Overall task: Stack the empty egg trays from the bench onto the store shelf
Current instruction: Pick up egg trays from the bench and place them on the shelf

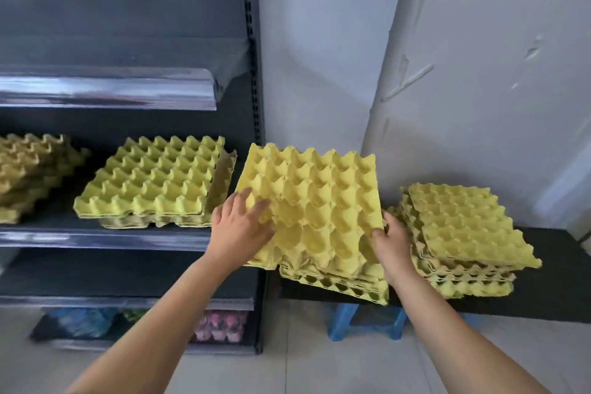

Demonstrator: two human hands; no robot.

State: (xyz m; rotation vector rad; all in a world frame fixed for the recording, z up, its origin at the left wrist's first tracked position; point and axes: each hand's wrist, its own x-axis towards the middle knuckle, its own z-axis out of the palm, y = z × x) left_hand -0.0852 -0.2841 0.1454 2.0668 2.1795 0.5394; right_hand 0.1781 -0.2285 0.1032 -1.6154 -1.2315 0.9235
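In the head view, both hands hold one yellow egg tray, tilted with its far edge raised, above a low stack of trays at the left end of the black table. The left hand lies on the tray's near left corner, its fingers spread over the cups and the thumb side tucked at the edge, grasping the tray. The right hand pinches the tray's near right corner, fingers closed on the rim.

To the right on the table sits a second, taller stack of trays, just beside the right hand. To the left, the dark store shelf carries a short pile of yellow trays near its right end, and another, duller pile at the left edge of the view. A blue stool stands on the floor under the table.
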